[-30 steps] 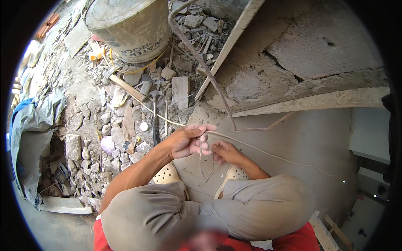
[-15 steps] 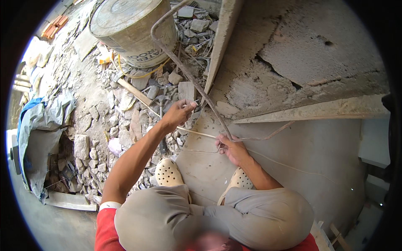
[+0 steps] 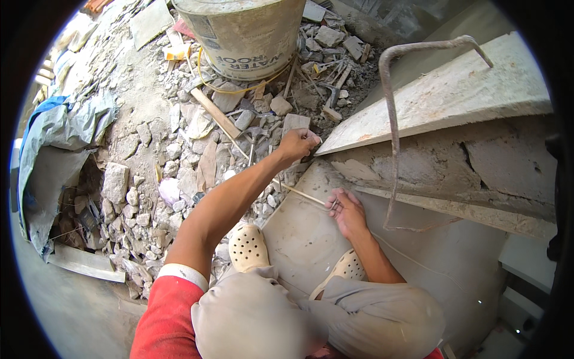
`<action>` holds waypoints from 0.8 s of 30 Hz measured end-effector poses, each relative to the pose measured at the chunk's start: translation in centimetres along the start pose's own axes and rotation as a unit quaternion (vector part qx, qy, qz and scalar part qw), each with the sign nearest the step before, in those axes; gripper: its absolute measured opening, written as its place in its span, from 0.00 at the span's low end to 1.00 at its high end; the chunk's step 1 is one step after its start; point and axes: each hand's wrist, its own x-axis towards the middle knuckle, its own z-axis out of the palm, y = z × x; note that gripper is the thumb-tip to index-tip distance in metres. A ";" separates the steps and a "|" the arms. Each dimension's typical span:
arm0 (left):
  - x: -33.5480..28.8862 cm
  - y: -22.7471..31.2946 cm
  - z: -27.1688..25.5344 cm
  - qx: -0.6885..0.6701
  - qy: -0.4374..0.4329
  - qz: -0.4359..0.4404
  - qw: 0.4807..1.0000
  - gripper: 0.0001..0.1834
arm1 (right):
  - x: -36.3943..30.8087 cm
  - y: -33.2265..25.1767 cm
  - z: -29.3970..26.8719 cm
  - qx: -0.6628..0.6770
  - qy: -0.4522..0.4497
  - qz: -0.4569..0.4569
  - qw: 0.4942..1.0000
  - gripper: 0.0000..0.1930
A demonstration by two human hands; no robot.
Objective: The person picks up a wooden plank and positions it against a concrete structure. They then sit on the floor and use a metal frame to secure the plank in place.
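My left hand [image 3: 299,146] is closed at the near end of a cement-smeared board [image 3: 442,93]; what its fingers pinch, if anything, is hidden. To its right, my right hand [image 3: 348,214] hovers over the smooth floor with curled fingers, and thin metal pieces [image 3: 335,204] like nails show between them. A pale cord [image 3: 302,194] runs below both hands. Over the board leans a bent steel rod [image 3: 392,119], apart from both hands. A claw hammer [image 3: 255,136] lies on the rubble left of my left hand.
Broken rubble [image 3: 143,197] covers the ground on the left. A dirty bucket [image 3: 245,42] stands at the far side, a wooden handle [image 3: 216,113] near it. Cracked concrete [image 3: 418,158] lies along the board. A grey-blue sheet [image 3: 57,155] is heaped at the far left.
My left hand has moved right to the board's end. My right hand has shifted slightly right, away from the bent rod. The view has turned, and the rod now appears farther right.
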 end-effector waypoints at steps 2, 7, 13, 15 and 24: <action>0.5 -0.1 0.4 0.016 0.010 0.006 1.000 0.11 | 0.0 0.0 -0.1 0.007 -0.005 -0.012 1.000 0.12; 0.2 0.1 1.2 -0.002 -0.012 0.016 1.000 0.11 | -0.2 0.0 -0.8 0.000 0.003 -0.038 0.999 0.13; -0.8 0.4 1.8 -0.033 -0.026 0.001 0.999 0.11 | -0.2 -0.1 -2.1 -0.017 -0.010 -0.089 0.996 0.12; -0.7 0.2 1.8 -0.027 -0.025 0.007 0.999 0.11 | 0.0 -0.2 -2.5 -0.008 -0.009 -0.090 0.996 0.12; -0.2 -1.3 1.8 -0.042 -0.018 0.048 0.998 0.13 | 0.2 -0.2 -2.7 0.006 0.033 -0.088 0.996 0.12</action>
